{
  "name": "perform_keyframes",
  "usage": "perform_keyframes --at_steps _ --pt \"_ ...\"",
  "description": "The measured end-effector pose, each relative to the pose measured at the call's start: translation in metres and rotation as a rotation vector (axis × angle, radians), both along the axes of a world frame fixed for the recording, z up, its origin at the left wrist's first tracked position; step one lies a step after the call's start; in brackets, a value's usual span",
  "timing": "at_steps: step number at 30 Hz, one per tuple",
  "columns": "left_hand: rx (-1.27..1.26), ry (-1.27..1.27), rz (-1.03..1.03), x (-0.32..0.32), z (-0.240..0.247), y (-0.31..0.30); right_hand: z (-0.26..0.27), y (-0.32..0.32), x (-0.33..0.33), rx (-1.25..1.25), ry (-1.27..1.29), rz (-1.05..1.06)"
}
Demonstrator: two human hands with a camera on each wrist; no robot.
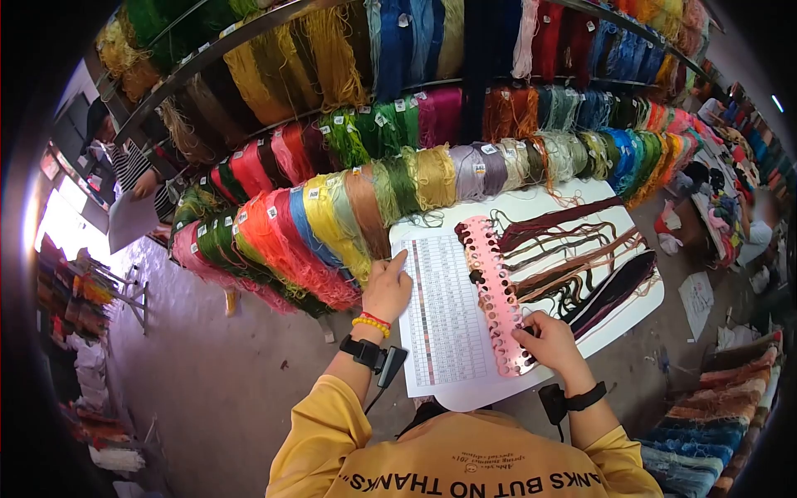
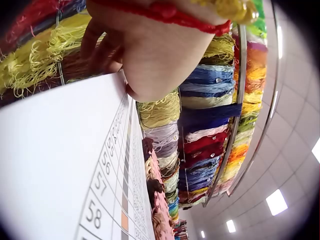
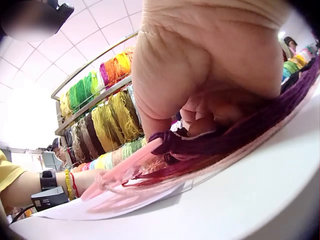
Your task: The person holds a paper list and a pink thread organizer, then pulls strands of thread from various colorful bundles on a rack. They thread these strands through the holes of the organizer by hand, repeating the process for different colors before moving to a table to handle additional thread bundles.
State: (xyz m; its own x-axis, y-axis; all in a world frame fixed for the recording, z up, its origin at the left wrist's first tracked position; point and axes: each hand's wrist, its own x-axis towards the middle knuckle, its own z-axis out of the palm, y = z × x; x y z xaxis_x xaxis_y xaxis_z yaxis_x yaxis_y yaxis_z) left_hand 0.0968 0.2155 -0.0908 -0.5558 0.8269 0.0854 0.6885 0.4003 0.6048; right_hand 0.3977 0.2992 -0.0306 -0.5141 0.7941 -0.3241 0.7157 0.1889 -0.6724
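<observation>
A printed chart (image 1: pixel 448 332) with rows of numbers and small color blocks lies on a white board (image 1: pixel 643 286). My left hand (image 1: pixel 387 289) grips the chart's left edge, thumb on top and fingers curled past the edge in the left wrist view. Along the chart's right side runs a pink punched thread card (image 1: pixel 490 290). My right hand (image 1: pixel 550 342) pinches its lower part, thumb on top. Brown and dark red thread strands (image 1: pixel 573 220) are knotted through its holes and trail right. A dark purple bundle (image 3: pixel 215 142) passes below the right palm in the right wrist view.
Rows of colored thread skeins (image 1: pixel 432 170) hang on tagged racks just beyond the board. A metal rail (image 1: pixel 232 46) crosses above. To the left, a person in a striped top (image 1: pixel 131 170) holds a paper sheet. More skeins (image 1: pixel 714 407) are piled at lower right.
</observation>
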Motion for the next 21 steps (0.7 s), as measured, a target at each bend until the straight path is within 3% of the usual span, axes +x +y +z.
perform_keyframes --at_steps 10,13,16,21 --pt "-0.084 -0.007 -0.037 -0.003 0.0 0.001 -0.003 0.005 0.001 -0.135 0.078 -0.024" --pt "-0.116 -0.04 -0.046 -0.004 0.002 0.002 -0.004 0.008 0.006 -0.197 0.184 -0.08" --pt "-0.138 -0.1 -0.051 -0.004 0.007 0.002 -0.005 0.009 0.012 -0.308 0.474 -0.205" --pt "-0.164 -0.185 -0.056 -0.006 0.003 0.001 0.006 0.009 0.016 -0.271 0.606 -0.354"
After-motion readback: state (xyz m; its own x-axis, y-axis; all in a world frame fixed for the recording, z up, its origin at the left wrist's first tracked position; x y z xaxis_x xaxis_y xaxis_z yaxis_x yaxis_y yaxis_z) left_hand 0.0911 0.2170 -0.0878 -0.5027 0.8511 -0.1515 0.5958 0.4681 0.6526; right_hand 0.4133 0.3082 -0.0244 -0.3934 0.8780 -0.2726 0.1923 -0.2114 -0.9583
